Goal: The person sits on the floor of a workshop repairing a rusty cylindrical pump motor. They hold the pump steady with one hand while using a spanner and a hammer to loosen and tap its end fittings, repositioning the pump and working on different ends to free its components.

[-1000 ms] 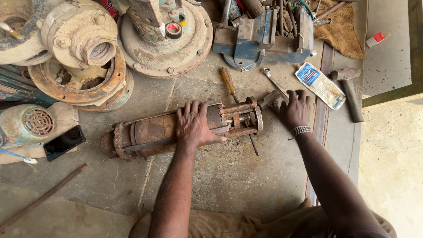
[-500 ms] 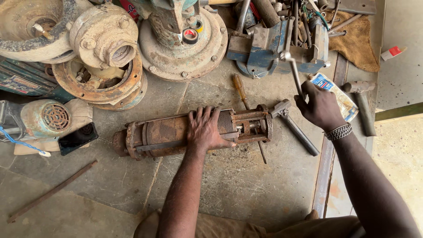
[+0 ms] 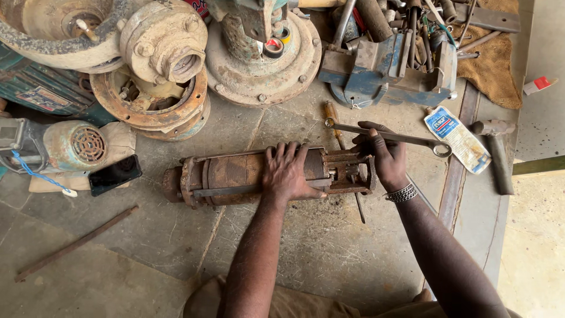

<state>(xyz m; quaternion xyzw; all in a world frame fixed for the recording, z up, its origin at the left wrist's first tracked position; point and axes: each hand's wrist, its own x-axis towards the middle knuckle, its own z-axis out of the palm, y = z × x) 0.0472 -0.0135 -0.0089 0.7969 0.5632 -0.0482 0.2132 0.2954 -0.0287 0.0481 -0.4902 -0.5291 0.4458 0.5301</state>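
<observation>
A rusty cylindrical pump body lies on its side on the concrete floor. My left hand presses down flat on its middle, fingers spread. My right hand grips a long metal wrench held level over the pump's right end bracket. The wrench's ring end points right, its other end left above a wooden-handled screwdriver. A metal bracelet is on my right wrist.
Rusty pump housings and flanges crowd the far left. A blue bench vise with tools stands behind. A white tube, a hammer, a black phone, a small fan motor and a thin rod lie around.
My right hand left the floor, picked up the wrench and brought it left over the pump's right end. My left hand stayed on the pump body.
</observation>
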